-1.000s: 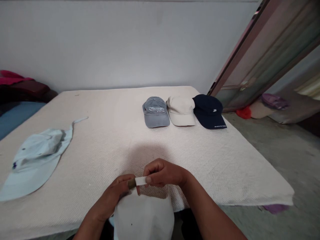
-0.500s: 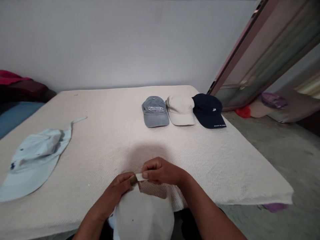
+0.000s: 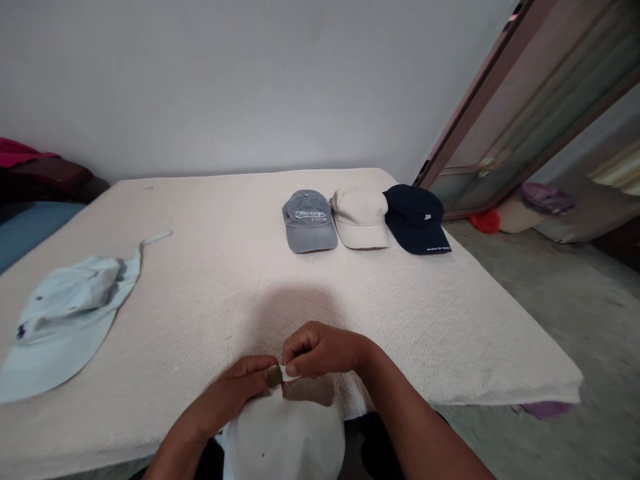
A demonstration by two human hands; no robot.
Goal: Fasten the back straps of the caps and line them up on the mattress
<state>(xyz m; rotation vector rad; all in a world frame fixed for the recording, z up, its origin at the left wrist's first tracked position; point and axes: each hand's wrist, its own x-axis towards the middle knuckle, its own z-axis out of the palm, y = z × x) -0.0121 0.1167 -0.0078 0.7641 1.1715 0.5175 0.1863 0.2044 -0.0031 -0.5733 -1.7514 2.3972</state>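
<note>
In the head view, a white cap (image 3: 290, 440) is held at the sheet's (image 3: 215, 253) near edge, its strap (image 3: 285, 373) pinched in the right hand's (image 3: 325, 350) fingers, its buckle (image 3: 273, 377) grasped in the left hand's (image 3: 243, 385). By the sheet are borne a grey cap (image 3: 310, 223), beige cap (image 3: 360, 219), navy cap (image 3: 415, 220) and, leftward, blue cap (image 3: 70, 303).

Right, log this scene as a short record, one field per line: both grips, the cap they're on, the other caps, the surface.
Left grip: at the brass-coloured buckle
Right grip: pinching the white strap beside the buckle
Handled cap: white cap, by the near edge, back opening away from the person
Far row, left to right: grey cap, beige cap, navy cap, brims toward the person
Left side: pale blue cap, strap end loose
Surface: covered with a pale cloth
</note>
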